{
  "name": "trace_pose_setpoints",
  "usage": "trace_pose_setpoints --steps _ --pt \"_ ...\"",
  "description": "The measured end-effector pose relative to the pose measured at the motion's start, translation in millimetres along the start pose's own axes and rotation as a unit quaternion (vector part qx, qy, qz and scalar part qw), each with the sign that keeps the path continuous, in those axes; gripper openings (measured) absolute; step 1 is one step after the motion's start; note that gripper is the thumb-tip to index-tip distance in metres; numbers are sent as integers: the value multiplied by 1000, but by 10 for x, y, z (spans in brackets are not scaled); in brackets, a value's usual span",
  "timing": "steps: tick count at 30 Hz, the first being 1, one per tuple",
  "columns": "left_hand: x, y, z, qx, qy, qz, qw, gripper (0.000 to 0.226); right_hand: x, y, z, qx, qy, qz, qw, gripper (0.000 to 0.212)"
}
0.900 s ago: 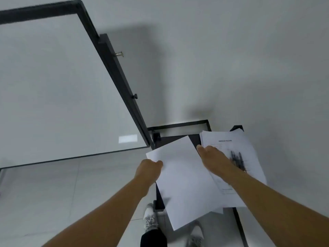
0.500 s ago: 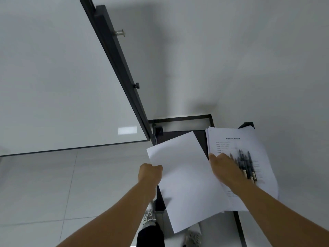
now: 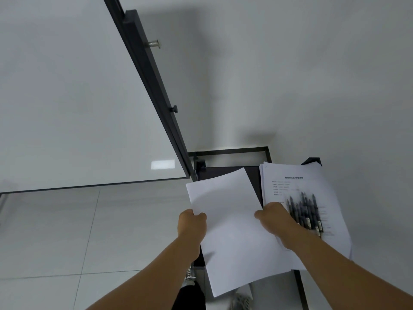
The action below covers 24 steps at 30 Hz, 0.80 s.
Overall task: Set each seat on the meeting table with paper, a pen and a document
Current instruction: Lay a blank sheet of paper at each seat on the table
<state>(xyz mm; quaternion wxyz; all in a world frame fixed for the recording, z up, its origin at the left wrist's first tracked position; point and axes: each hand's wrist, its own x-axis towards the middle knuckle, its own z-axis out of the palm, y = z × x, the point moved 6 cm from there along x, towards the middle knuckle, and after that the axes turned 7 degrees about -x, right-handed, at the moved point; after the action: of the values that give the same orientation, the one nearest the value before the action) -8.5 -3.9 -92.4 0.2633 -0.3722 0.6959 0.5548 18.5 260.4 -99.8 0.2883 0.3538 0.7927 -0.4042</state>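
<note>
A blank sheet of paper [image 3: 232,229] is held out in front of the person, tilted, over a dark stand [image 3: 252,175] that stands by the wall. The left hand [image 3: 192,224] pinches its left edge, thumb curled on top of the sheet and the other fingers tucked under it. The right hand [image 3: 273,217] grips the right edge, thumb lying across the top face and fingers hidden beneath, so how they curl I cannot tell.

Just to the right, on the same stand, lies a stack of printed documents [image 3: 297,182], its top page headed with a line of dark type and several short lines below. The blank sheet's right side overlaps the stack's lower left part. A bunch of dark pens [image 3: 306,211] lies on the top page, side by side, tips pointing away from the person, close beside the right hand.

A glossy whiteboard [image 3: 78,97] in a black frame [image 3: 154,92] leans off to the left, with a metal knob [image 3: 154,44] and a small black one [image 3: 173,108] on its edge. Below are pale floor tiles [image 3: 67,231], and the person's patterned shoes [image 3: 242,302] show under the sheet.
</note>
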Motion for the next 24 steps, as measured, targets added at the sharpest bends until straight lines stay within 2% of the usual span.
trace_pose_setpoints --steps 5,9,13,19,22,24 --pt "-46 54 29 44 6 47 998 12 -91 -40 45 -30 -20 -35 999 33" --pt "-222 175 -14 -19 9 61 998 22 -223 -198 -51 -32 -8 -87 996 33" --pt "-479 439 -109 -77 21 98 992 28 -438 -485 -268 -30 30 -148 988 13" --pt "-902 855 -473 -181 42 131 974 17 -833 -1152 -565 13 53 -251 966 11" --pt "-1100 982 -731 -249 42 136 958 19 -1036 -1496 -594 26 56 -301 952 30" --pt "-1283 1016 -945 -289 32 144 946 18 -1209 -1718 -527 40 39 -333 941 34"
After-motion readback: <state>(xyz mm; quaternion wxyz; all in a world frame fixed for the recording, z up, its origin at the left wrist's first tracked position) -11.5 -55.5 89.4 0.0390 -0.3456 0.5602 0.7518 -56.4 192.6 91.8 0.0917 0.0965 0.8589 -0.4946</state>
